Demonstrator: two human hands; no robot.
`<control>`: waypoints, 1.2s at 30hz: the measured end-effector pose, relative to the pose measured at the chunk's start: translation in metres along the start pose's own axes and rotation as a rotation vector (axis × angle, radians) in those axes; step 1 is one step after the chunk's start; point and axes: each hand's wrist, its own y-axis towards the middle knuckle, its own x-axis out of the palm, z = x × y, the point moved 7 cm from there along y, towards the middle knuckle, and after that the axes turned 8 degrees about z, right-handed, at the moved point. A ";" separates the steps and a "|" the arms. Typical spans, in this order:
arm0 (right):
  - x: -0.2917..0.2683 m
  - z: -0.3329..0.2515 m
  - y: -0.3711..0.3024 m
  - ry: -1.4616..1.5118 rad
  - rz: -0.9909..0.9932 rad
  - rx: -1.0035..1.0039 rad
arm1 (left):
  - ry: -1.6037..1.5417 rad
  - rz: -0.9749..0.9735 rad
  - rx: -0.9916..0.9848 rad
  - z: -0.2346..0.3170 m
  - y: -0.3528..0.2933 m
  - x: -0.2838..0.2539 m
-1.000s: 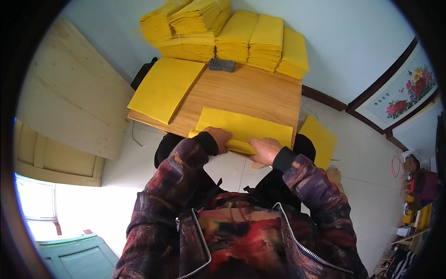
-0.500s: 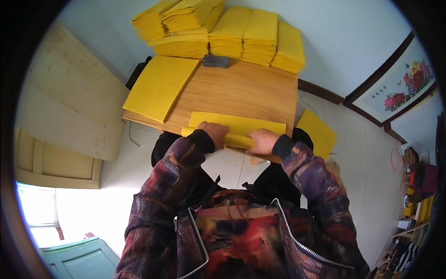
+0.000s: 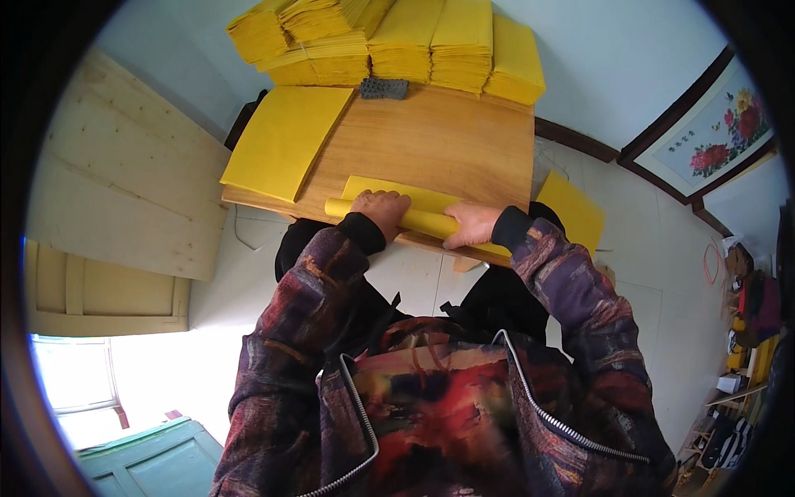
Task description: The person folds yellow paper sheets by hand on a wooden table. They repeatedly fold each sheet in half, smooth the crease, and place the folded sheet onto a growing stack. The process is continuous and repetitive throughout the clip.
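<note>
Remotely, I watch the left hand (image 3: 382, 210) and right hand (image 3: 475, 224) both curled around one smooth yellow sheet (image 3: 429, 222), part-rolled into a tube along the near edge of the wood-grained tabletop (image 3: 431, 141). Beyond, I count one flat yellow stack (image 3: 290, 137), one knobbly grey cloth (image 3: 383, 89) and, right rear, three layered yellow bundles (image 3: 462, 41).

A homelike workroom: yellow sheet stacks (image 3: 460, 41) on a wooden table (image 3: 431, 137) (a framed flower picture (image 3: 704, 124), too).
</note>
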 end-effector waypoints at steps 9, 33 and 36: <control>0.001 -0.001 -0.008 -0.259 0.156 0.034 | -0.138 -0.316 -0.052 -0.007 0.006 0.012; -0.006 -0.020 -0.026 -0.462 0.269 -0.091 | -0.351 -0.527 0.048 -0.002 0.000 0.008; 0.005 -0.011 -0.020 -0.068 -0.010 -0.046 | -0.115 -0.385 0.086 0.003 0.001 -0.002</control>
